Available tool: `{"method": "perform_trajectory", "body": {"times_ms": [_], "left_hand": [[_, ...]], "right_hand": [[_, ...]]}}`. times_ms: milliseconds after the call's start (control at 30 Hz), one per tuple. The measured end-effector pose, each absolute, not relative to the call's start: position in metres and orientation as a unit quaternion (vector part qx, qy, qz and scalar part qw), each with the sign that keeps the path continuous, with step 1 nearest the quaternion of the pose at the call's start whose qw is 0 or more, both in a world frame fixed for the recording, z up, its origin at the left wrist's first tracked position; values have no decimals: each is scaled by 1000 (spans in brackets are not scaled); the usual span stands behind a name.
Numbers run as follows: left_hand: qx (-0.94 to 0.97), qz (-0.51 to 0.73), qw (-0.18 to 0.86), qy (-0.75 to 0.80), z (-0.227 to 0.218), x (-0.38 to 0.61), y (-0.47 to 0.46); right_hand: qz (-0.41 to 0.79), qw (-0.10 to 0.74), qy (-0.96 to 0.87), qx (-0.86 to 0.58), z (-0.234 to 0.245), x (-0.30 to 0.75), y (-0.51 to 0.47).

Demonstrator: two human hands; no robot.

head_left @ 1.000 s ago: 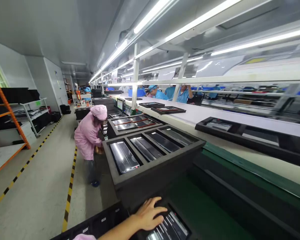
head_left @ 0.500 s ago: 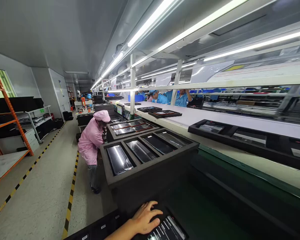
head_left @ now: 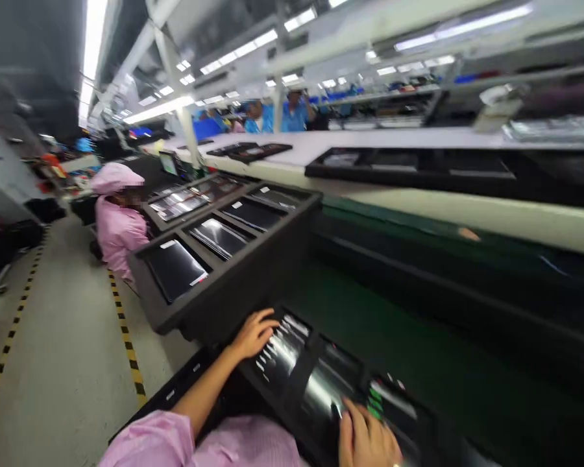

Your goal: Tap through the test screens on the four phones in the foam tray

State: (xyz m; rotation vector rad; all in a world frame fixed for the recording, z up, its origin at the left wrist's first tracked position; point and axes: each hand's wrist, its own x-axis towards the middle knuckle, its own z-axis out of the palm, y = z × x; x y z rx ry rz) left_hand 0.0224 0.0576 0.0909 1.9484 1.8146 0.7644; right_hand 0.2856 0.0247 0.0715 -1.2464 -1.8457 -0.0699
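A black foam tray (head_left: 304, 371) lies low in front of me, with glossy dark screen panels in its compartments. My left hand (head_left: 257, 334) rests at the far left corner of the tray, fingers spread over the edge of the first panel (head_left: 285, 353). Lower down, my right hand (head_left: 367, 438) lies over the tray beside the second panel (head_left: 324, 389), fingers stretched out and slightly blurred. I see nothing gripped in either hand. Green marks show on another panel just beyond the right hand.
A tall stack of black foam trays (head_left: 253, 269) with several panels on top stands ahead. A co-worker in pink (head_left: 119, 230) bends beside it. On the right runs a long white conveyor (head_left: 292, 146) carrying more black trays (head_left: 399, 170). Yellow-black floor tape (head_left: 126, 331) lies left.
The view has swung right and down, showing more of the low tray. My right hand has come into view over it. My left hand remains at the tray's far end.
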Motion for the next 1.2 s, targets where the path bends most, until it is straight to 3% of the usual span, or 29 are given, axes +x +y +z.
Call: {"method": "perform_trajectory", "body": {"times_ms": [133,533,900,1200], "left_hand": [[697,287,187,630,82,14,64],[748,213,186,601,76,12,75],[682,312,259,609,68,8,76],[715,284,249,588,75,10,64]], "right_hand": [[-23,359,-757,-545,65,272,12],[-38,313,-737,-598,67,254,4],[-20,283,-731,-620,71,257,-1],[-8,209,-730,-650,73,265,0]]}}
